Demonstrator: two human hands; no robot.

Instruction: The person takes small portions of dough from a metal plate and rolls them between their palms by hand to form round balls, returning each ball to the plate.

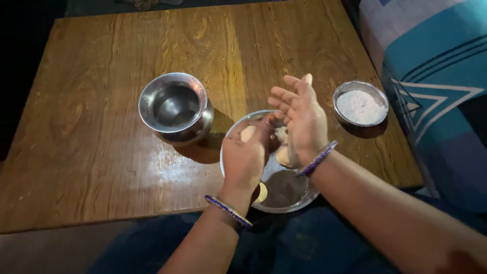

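Note:
My left hand hovers over a steel plate at the table's near edge, its fingers curled around a pale lump of dough. Just to its right, my right hand is raised above the plate with the fingers spread and nothing in it. Under that hand lie more pale dough pieces on the plate. Another small dough piece peeks out below my left wrist. Both wrists wear blue beaded bangles.
A round steel pot with water stands on the wooden table, left of the plate. A small steel bowl of white flour sits to the right. A patterned blue cloth lies beyond the table's right edge.

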